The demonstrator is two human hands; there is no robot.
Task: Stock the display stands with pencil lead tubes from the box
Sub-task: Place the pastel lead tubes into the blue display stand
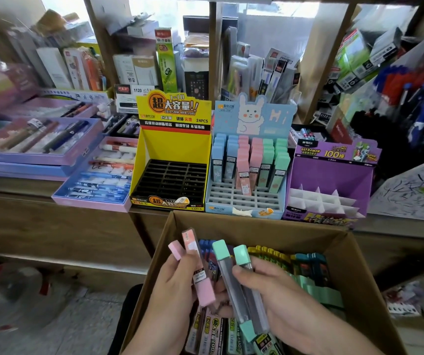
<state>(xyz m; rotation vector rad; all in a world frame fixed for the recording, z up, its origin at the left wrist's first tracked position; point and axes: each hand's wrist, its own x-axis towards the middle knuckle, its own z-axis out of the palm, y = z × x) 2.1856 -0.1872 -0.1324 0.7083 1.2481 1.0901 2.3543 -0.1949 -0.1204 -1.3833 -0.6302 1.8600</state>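
shop counter (pixel 6 184) upper half of frame, three stands in a row on it: yellow stand (pixel 172 149) grid bare, blue stand (pixel 254 116) back rows filled and front rows free, purple stand (pixel 331 172) dividers bare. box (pixel 257 226) at lower centre, just below the stands, holding mixed tubes.

left hand (pixel 172 285): fingers curled round two pink tubes (pixel 198 265). right hand (pixel 280 293): fingers and thumb pinch two green tubes (pixel 234 280). both over the box.

key relation: blue stand lies straight up-frame from both hands. tube long axes run up-frame, caps leaning slightly left. green column sits at the stand's right side, so the right hand is nearer it; pink column mid-stand suits the left. judgement: tubes need turning upright before dropping into front slots.
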